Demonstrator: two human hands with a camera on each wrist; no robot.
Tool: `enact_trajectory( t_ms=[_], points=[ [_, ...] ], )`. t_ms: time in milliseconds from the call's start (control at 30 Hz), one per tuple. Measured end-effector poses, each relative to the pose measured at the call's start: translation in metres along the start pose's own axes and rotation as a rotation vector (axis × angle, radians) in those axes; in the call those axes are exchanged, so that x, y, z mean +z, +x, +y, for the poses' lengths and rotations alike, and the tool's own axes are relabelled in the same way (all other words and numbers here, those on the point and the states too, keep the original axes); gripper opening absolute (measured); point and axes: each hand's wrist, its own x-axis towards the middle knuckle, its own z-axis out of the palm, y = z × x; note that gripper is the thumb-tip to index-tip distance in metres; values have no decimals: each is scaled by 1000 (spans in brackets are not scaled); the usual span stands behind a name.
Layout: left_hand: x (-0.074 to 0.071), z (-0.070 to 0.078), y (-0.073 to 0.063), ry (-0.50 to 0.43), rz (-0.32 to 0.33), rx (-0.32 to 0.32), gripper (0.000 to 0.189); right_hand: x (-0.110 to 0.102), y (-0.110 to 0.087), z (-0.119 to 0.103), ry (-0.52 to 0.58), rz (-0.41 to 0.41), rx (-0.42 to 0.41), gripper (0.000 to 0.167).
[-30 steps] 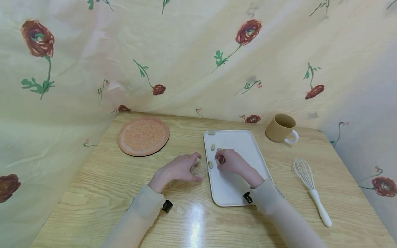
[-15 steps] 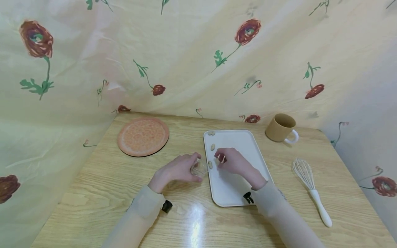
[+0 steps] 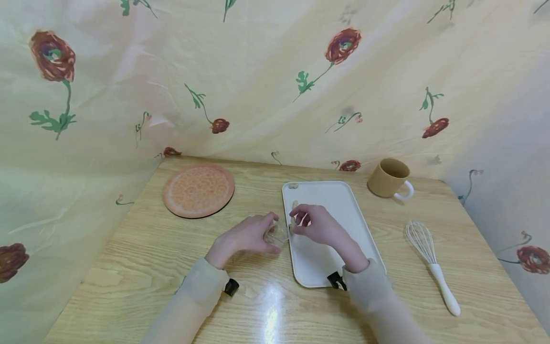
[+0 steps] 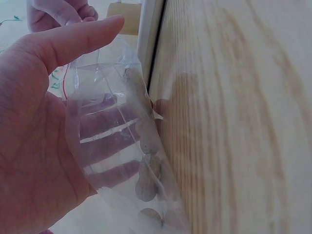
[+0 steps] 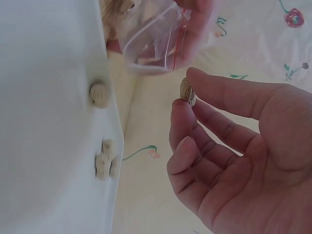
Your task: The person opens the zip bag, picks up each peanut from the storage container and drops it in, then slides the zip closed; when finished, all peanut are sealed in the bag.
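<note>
A clear zip bag [image 4: 109,131] with a red seal line stands on the table beside the tray's left edge, held by my left hand [image 3: 249,235] with thumb and fingers around it. Several peanuts [image 4: 147,179] lie inside the bag. My right hand [image 3: 321,225] pinches one peanut [image 5: 186,91] between thumb and fingertips, over the tray's left edge and close to the bag's mouth. More peanuts [image 5: 99,94] rest along that edge of the white tray [image 3: 331,200], with a small group [image 5: 104,160] farther off. In the head view, my right fingers partly cover the nearest ones.
On the table [image 3: 253,186], a round orange patterned mat [image 3: 198,190] lies at the back left. A tan mug [image 3: 386,179] with a white handle stands at the back right. Nearer on the right lies a whisk [image 3: 434,265]. A flowered cloth [image 3: 258,86] hangs behind.
My right hand has lifted a peanut off the tray and moved left with it toward the bag. The left hand and bag have stayed in place.
</note>
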Motion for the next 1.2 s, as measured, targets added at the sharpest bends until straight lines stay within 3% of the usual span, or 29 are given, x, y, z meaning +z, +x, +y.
enact_trajectory(
  t_ms=[400, 1200],
  points=[
    [-1, -4, 0, -77, 2, 50, 78, 10, -2, -10, -3, 13, -9, 26],
    [-4, -2, -2, -98, -7, 12, 78, 10, -4, -15, -22, 15, -31, 26]
  ],
)
